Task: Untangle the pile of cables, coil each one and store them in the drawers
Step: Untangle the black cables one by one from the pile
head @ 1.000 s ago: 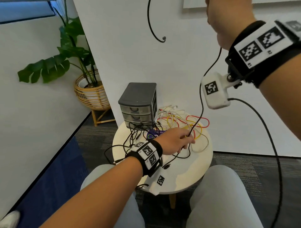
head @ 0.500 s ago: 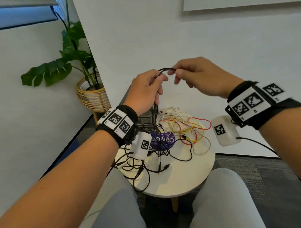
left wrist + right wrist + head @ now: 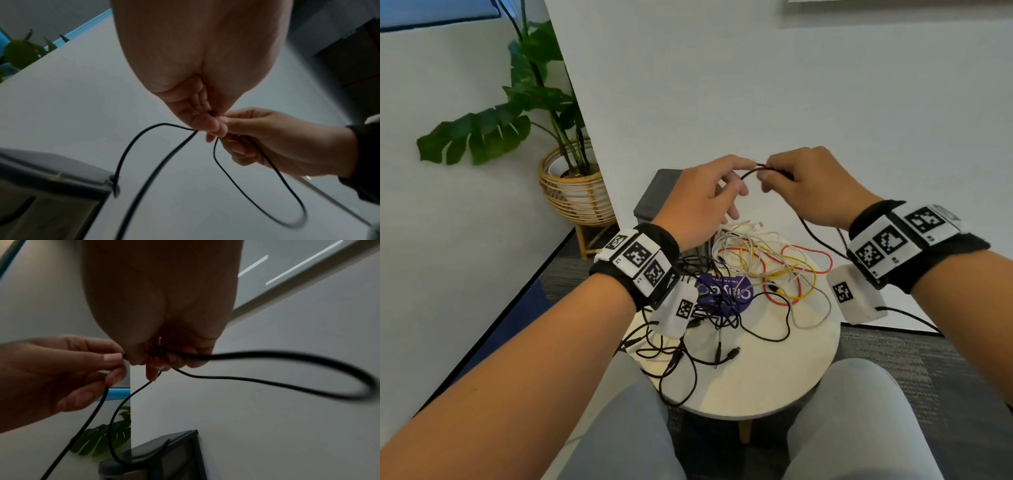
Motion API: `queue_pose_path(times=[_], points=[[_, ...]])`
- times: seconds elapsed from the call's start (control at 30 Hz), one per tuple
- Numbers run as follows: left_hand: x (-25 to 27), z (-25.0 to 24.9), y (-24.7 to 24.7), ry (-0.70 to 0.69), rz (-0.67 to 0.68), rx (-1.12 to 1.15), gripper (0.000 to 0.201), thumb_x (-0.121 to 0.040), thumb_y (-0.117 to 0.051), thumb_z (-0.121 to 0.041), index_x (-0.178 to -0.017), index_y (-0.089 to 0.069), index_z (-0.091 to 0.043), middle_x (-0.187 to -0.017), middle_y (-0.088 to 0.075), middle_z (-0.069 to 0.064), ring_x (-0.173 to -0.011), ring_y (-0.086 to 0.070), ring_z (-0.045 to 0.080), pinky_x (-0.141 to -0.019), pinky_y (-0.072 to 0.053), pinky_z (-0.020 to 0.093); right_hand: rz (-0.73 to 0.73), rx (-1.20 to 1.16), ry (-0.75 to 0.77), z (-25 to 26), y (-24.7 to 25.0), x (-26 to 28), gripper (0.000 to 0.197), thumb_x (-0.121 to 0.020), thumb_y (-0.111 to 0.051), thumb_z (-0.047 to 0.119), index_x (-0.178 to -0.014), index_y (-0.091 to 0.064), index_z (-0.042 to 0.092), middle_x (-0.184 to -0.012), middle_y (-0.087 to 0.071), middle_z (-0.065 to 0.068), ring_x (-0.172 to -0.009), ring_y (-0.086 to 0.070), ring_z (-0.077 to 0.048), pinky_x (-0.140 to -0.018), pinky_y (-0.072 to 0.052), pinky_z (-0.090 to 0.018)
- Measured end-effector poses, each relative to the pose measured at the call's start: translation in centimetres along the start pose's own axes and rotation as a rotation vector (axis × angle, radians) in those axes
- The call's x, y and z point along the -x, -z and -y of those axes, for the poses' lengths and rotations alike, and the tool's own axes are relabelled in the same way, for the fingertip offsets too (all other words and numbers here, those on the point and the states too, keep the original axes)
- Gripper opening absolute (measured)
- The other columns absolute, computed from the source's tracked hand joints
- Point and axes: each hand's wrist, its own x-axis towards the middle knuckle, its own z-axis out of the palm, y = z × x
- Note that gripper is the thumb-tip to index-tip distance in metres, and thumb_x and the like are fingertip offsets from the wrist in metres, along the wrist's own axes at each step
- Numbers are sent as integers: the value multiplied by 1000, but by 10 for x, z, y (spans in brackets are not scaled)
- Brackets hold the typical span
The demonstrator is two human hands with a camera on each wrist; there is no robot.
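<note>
I hold a thin black cable [image 3: 748,173] in the air above the table, between both hands. My left hand [image 3: 743,171] pinches it with thumb and forefinger, and my right hand [image 3: 768,169] pinches it right beside. In the left wrist view loops of the black cable [image 3: 131,146] hang below the left hand [image 3: 207,123]. In the right wrist view another loop [image 3: 287,353] swings out from the right hand [image 3: 152,360]. Beneath lies the pile of white, red and yellow cables [image 3: 756,263] and tangled black cables [image 3: 688,342]. The grey drawer unit [image 3: 650,198] stands behind my left hand, mostly hidden.
The round white table [image 3: 774,377] sits between my knees [image 3: 859,428], with a purple round label [image 3: 722,291] under the cables. A white wall panel rises close behind it. A potted plant in a wicker basket [image 3: 575,185] stands on the floor at the back left.
My right hand has come down from high overhead and my left hand has risen from the pile. They now meet above the table, both pinching the black cable.
</note>
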Motion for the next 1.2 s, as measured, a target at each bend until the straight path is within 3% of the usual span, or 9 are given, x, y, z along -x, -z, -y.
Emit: queue_pose_path(times=[0.23,0.4,0.57,0.7,0.8,0.87,1.03,1.13,1.2], points=[[17,38,22,128,-126,-26,28,-103,-55,-13,-125,-68,-24,-108,-70,-7,-84,-69,6,-75,-55,19,-164,-120,-307,-34,-1,-16,35,-104,-49,26,-89,-76,10,-61,-57,1,-55,-51,-20,-56,-40,-26],[36,66,15,227,-77,-81,26,-102,-58,-19,-124,-69,-27,-108,-68,-12,-100,-62,2,-88,-50,17,-123,-271,-440,-57,-41,-22,23,-97,-57,25,-89,-76,15,-72,-69,-4,-58,-56,-14,-54,-39,-23],[46,82,7,277,20,-108,26,-102,-58,-18,-124,-68,-27,-111,-66,-12,-105,-61,5,-93,-49,21,276,-87,-225,-53,-92,-5,22,-102,-55,25,-102,-74,14,-92,-72,-3,-83,-64,-18,-72,-46,-29],[47,90,8,308,69,-117,26,-102,-59,-20,-124,-68,-29,-113,-66,-12,-106,-62,6,-98,-50,30,174,-111,-177,-43,-94,-11,26,-104,-48,17,-117,-71,13,-97,-69,1,-96,-63,-20,-82,-42,-28],[45,93,9,337,85,-126,25,-102,-59,-20,-124,-66,-30,-113,-66,-12,-107,-61,5,-97,-49,28,76,-190,-232,-43,-93,-19,42,-104,-44,13,-146,-47,16,-95,-71,-2,-89,-65,-20,-84,-49,-33],[44,94,10,362,101,-150,26,-102,-58,-21,-126,-66,-30,-114,-65,-12,-108,-60,4,-96,-47,26,184,-86,-251,-45,-103,-15,60,-103,-43,12,-158,-19,14,-98,-70,-8,-87,-65,-25,-82,-52,-39],[52,110,0,468,164,-287,29,-98,-60,-35,-126,-63,-40,-130,-59,-3,-128,-52,20,-111,-40,47,476,244,-352,-42,-133,12,35,-97,-42,4,-131,-48,11,-124,-61,-14,-107,-59,-32,-88,-49,-45],[62,113,-6,549,200,-264,35,-95,-59,-40,-130,-59,-45,-140,-55,-4,-136,-44,25,-115,-36,53,462,305,-416,-36,-141,20,47,-94,-46,6,-140,-44,16,-130,-57,-9,-121,-55,-33,-100,-42,-53],[65,113,-7,562,196,-218,36,-99,-60,-34,-134,-58,-41,-142,-55,-4,-139,-43,23,-117,-35,50,404,275,-475,-36,-140,18,40,-94,-47,7,-133,-47,14,-130,-56,-10,-120,-55,-34,-97,-44,-51]])
